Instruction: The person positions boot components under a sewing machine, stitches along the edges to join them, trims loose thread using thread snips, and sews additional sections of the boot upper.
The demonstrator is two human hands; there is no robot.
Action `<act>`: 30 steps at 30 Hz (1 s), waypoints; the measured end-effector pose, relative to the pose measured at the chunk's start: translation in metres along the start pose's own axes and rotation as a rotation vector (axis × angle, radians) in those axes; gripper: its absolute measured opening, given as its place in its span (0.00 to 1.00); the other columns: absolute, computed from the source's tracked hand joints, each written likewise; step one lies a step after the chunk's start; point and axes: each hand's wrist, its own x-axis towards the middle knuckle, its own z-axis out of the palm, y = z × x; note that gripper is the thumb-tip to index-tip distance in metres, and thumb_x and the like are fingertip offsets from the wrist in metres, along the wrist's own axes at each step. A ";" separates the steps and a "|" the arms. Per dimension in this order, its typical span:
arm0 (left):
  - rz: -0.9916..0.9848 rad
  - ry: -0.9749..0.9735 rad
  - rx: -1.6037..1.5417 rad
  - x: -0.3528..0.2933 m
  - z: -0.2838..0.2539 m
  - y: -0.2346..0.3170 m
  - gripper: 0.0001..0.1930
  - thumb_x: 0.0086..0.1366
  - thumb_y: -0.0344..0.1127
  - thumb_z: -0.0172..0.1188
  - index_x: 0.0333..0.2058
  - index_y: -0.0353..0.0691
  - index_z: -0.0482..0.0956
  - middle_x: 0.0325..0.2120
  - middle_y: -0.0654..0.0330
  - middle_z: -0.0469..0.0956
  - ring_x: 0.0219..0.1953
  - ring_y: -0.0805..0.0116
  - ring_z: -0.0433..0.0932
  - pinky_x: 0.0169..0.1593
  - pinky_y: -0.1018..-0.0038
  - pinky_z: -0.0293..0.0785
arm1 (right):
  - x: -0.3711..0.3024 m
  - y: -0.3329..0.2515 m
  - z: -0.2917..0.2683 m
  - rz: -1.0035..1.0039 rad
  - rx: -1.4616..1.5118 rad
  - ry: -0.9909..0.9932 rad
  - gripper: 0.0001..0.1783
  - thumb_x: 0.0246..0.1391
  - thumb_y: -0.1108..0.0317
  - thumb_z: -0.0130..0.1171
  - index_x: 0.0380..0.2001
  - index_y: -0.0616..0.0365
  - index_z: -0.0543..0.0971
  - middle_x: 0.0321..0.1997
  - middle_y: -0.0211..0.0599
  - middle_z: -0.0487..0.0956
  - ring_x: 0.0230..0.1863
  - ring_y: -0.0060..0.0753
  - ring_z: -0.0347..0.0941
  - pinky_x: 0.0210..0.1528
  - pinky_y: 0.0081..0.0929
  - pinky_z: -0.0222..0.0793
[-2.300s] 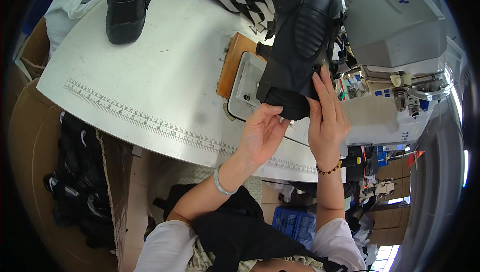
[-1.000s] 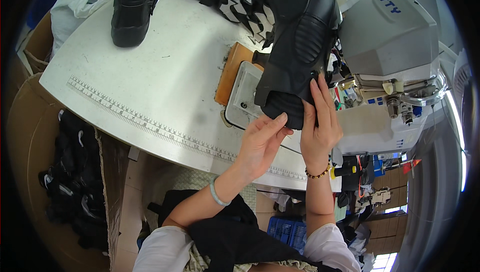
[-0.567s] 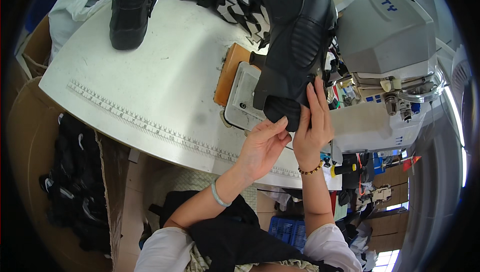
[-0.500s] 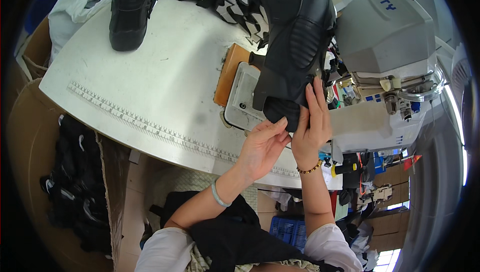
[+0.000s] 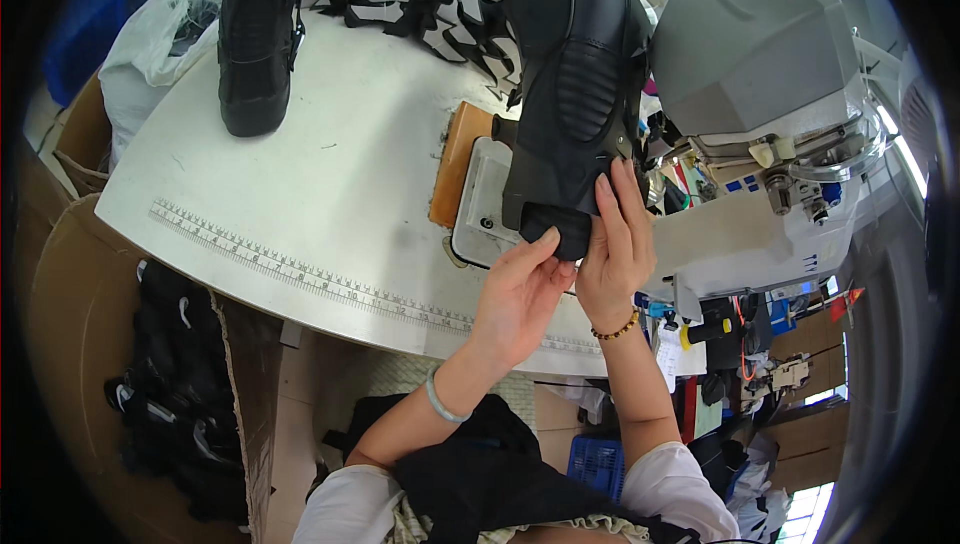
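The black boot upper [image 5: 575,94] lies over the metal plate [image 5: 478,214] of the grey sewing machine [image 5: 770,74], at the far right of the white table [image 5: 300,204]. Its lower edge hangs toward the person.

Handling: the material looks soft and pliable, light, with a stiffer ribbed panel at mid-length. It is likely to fold or slide unless supported at the edge. Take hold at the lower hem, clear of the needle area.

Grip state: the left hand [image 5: 515,294] pinches the hem between thumb and fingertips. The right hand [image 5: 615,249] lies flat along the right edge of the hem, fingers extended and pressed against the material. Both hands touch the upper just below the plate.

A second black boot [image 5: 255,44] stands well apart at the table's far left.
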 end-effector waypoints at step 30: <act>0.079 -0.121 0.004 0.005 0.002 0.011 0.10 0.62 0.32 0.53 0.42 0.37 0.70 0.40 0.61 0.73 0.41 0.74 0.69 0.46 0.77 0.66 | 0.003 0.003 0.000 -0.045 -0.036 -0.001 0.19 0.40 0.77 0.55 0.40 0.59 0.80 0.47 0.36 0.77 0.52 0.46 0.70 0.47 0.29 0.69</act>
